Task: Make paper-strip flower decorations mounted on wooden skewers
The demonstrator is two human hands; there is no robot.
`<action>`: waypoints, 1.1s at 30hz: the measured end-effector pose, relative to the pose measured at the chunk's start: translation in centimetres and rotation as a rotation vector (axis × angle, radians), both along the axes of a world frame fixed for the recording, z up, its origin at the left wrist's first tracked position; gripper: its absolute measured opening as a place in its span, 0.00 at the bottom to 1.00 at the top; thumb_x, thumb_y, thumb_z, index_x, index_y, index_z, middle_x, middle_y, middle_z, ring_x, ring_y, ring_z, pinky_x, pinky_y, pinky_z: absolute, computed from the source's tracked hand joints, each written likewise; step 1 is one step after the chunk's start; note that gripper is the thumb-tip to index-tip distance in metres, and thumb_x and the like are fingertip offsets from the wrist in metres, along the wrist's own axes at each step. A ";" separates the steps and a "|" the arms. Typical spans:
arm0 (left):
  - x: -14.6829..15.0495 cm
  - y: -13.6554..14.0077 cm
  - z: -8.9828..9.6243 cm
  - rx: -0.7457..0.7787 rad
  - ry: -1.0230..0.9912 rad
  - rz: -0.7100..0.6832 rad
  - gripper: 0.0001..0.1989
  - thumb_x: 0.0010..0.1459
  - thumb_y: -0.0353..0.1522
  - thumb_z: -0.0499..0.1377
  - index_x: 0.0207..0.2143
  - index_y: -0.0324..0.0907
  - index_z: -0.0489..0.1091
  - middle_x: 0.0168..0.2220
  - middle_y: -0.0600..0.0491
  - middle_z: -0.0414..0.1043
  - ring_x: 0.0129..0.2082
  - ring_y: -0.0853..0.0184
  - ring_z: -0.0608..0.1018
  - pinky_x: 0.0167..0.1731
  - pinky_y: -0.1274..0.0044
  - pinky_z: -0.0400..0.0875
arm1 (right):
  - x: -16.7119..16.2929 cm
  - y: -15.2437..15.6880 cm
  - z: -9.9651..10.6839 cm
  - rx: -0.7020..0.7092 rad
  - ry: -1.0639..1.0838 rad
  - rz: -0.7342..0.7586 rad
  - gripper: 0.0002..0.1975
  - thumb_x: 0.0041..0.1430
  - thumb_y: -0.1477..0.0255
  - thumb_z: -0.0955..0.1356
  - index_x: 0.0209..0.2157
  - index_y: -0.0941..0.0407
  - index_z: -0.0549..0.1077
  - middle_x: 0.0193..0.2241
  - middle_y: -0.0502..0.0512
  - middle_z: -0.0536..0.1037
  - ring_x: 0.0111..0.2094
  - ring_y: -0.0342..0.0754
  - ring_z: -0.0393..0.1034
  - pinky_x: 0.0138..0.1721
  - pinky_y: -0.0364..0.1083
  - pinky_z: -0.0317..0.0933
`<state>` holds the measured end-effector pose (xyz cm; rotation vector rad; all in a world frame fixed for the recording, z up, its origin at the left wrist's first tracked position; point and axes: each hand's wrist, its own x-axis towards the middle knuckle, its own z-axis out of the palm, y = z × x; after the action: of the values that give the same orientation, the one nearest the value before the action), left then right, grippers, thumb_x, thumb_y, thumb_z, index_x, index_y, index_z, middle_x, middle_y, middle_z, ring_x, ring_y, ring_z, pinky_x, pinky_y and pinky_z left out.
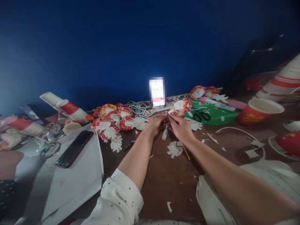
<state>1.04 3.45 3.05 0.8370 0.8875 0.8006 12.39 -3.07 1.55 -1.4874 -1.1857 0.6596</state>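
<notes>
My left hand (157,124) and my right hand (180,125) meet over the middle of the brown table, fingers pinched together at the tips. What they pinch is small and mostly hidden; a bit of white shows at the fingertips. Just below the fingers is a whitish, translucent tube (165,133); I cannot tell whether it is held or lying on the table. Under my right wrist lie a white paper hand cutout (175,149) and a thin wooden stick (187,152). Red-and-white paper crafts (106,120) with more hand cutouts are left of my left hand.
A lit phone (157,92) stands at the back against the blue wall. To the right are a green sheet (213,114), a red paper cup (260,111) and stacked cups (281,79). A dark phone (74,149) rests on a white board (70,187). Another person's arm (9,164) shows far left.
</notes>
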 end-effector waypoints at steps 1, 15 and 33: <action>0.0 0.0 0.1 0.009 0.011 0.003 0.08 0.54 0.30 0.68 0.30 0.35 0.73 0.20 0.57 0.66 0.18 0.78 0.67 0.19 0.84 0.60 | 0.0 -0.1 0.1 -0.001 -0.031 0.000 0.21 0.60 0.67 0.65 0.51 0.60 0.80 0.40 0.60 0.84 0.43 0.57 0.79 0.46 0.52 0.71; 0.8 -0.4 0.5 0.026 0.023 0.134 0.12 0.49 0.27 0.69 0.21 0.37 0.68 0.15 0.60 0.61 0.15 0.78 0.61 0.17 0.83 0.57 | -0.4 0.0 -0.5 0.013 -0.158 -0.018 0.20 0.60 0.73 0.65 0.53 0.57 0.78 0.52 0.60 0.80 0.57 0.57 0.72 0.60 0.54 0.62; 0.6 0.1 -0.9 0.014 -0.023 0.130 0.16 0.44 0.32 0.74 0.21 0.36 0.68 0.15 0.60 0.61 0.12 0.79 0.61 0.14 0.84 0.55 | -0.4 -0.4 0.3 0.052 0.005 0.026 0.19 0.57 0.67 0.65 0.46 0.56 0.81 0.41 0.58 0.84 0.45 0.55 0.78 0.48 0.51 0.70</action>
<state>1.66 3.52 2.13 0.7869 0.9236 0.9287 12.00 -3.42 1.81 -1.4282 -1.2112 0.6448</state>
